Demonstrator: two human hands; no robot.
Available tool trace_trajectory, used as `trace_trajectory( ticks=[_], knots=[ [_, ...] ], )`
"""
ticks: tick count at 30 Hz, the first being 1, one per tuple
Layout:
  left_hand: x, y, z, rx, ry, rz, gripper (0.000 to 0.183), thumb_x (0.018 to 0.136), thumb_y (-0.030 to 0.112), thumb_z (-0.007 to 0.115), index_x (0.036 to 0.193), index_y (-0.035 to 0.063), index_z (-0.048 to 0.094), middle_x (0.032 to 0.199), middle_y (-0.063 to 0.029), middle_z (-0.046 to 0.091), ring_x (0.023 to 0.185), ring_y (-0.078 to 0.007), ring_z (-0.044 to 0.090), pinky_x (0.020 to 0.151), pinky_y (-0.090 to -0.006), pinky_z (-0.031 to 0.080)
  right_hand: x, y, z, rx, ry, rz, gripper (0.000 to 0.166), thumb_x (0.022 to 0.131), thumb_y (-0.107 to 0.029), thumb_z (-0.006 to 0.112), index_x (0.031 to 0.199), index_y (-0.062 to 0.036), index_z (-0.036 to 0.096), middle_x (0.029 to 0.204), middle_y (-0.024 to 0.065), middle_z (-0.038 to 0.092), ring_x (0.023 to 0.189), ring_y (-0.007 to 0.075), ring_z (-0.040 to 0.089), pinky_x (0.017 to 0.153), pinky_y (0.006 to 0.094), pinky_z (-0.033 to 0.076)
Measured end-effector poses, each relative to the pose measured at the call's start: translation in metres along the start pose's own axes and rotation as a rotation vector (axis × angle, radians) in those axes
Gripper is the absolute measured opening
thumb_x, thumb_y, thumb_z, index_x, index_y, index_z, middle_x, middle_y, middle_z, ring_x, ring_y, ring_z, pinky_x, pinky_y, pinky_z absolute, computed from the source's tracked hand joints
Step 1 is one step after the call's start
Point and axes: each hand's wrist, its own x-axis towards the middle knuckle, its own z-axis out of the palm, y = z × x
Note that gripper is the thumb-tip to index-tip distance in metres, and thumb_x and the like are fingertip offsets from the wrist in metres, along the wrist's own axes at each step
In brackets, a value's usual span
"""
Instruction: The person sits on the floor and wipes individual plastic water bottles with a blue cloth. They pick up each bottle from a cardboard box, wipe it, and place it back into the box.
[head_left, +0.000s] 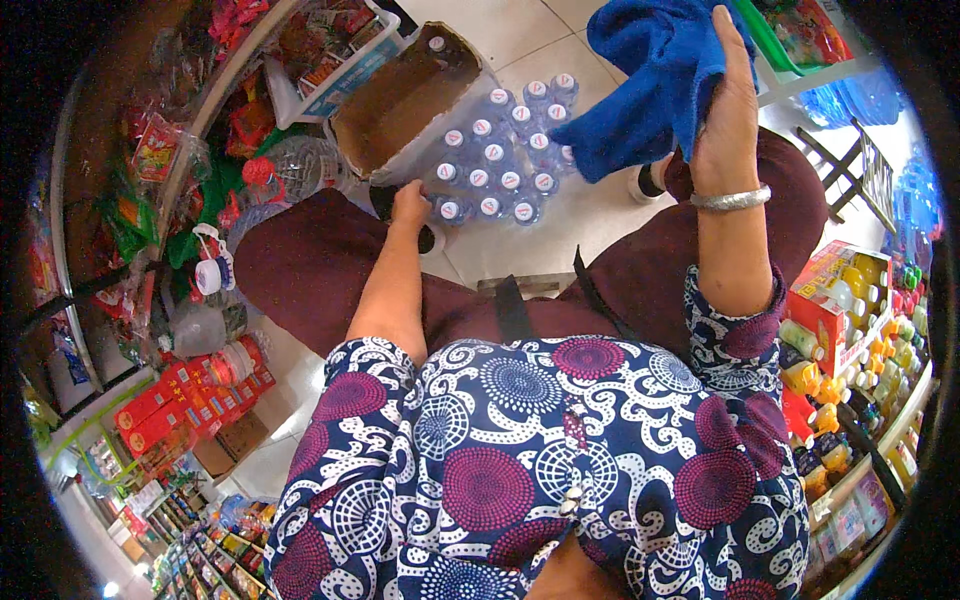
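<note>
My right hand (726, 127), with a silver bangle at the wrist, is raised at the upper right and holds a blue cloth (660, 90) that hangs in folds. Lower down, my left hand (411, 204) has its fingers curled by the near corner of an open cardboard box (401, 112) with clear plastic about its side. Whether those fingers pinch anything is hidden. Right beside them stands a clear bottle (448, 211) with a white cap, part of a cluster of upright plastic bottles (493, 153) on the tiled floor. One white-capped bottle (436, 45) shows inside the box's far end.
Shelving with packaged snacks (157, 150) and a large clear jug (300, 165) line the left. A white bin (352, 67) adjoins the box. Red cartons (195, 397) sit behind on the left. To the right are a folding stool frame (855, 172) and a carton of juice bottles (840, 307).
</note>
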Motion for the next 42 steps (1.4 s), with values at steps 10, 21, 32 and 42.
trace_trajectory(
  ticks=[10, 21, 32, 42],
  knots=[
    [-0.008, 0.063, -0.002, -0.028, 0.220, 0.314, 0.044, 0.071, 0.011, 0.073, 0.112, 0.0101, 0.055, 0.103, -0.0168, 0.055, 0.098, -0.0387, 0.056, 0.081, -0.0436, 0.048, -0.005, 0.002, -0.001, -0.086, 0.042, -0.024, 0.034, 0.096, -0.029, 0.051, 0.116, -0.0016, 0.055, 0.098, 0.0060, 0.065, 0.085, 0.0143, 0.063, 0.079, 0.0254, 0.050],
    [-0.050, 0.105, -0.061, 0.124, 0.338, 0.135, 0.035, 0.070, 0.024, 0.072, 0.093, 0.0063, 0.053, 0.094, -0.0160, 0.063, 0.088, -0.0372, 0.062, 0.074, -0.0469, 0.049, 0.005, 0.022, -0.007, -0.121, 0.071, 0.116, 0.027, 0.092, -0.025, 0.058, 0.111, -0.0058, 0.057, 0.091, 0.0044, 0.064, 0.074, 0.0145, 0.064, 0.065, 0.0278, 0.055],
    [-0.152, 0.192, -0.166, -0.685, 0.656, 0.491, 0.024, 0.070, 0.007, 0.072, 0.087, 0.0014, 0.057, 0.073, -0.0005, 0.059, 0.063, -0.0060, 0.053, 0.059, -0.0228, 0.045, -0.027, 0.108, 0.001, -0.682, -0.493, -0.368, 0.025, 0.083, -0.020, 0.066, 0.106, -0.0128, 0.066, 0.092, 0.0058, 0.068, 0.078, 0.0234, 0.064, 0.069, 0.0316, 0.051],
    [-0.187, 0.234, -0.241, -1.228, 0.784, 0.815, 0.022, 0.077, 0.006, 0.071, 0.094, 0.0058, 0.056, 0.082, 0.0004, 0.057, 0.065, -0.0060, 0.052, 0.048, -0.0182, 0.041, -0.012, 0.091, -0.006, -0.158, -0.238, 0.182, 0.034, 0.093, -0.025, 0.054, 0.120, -0.0042, 0.057, 0.111, 0.0087, 0.065, 0.096, 0.0162, 0.062, 0.085, 0.0322, 0.051]
  ],
)
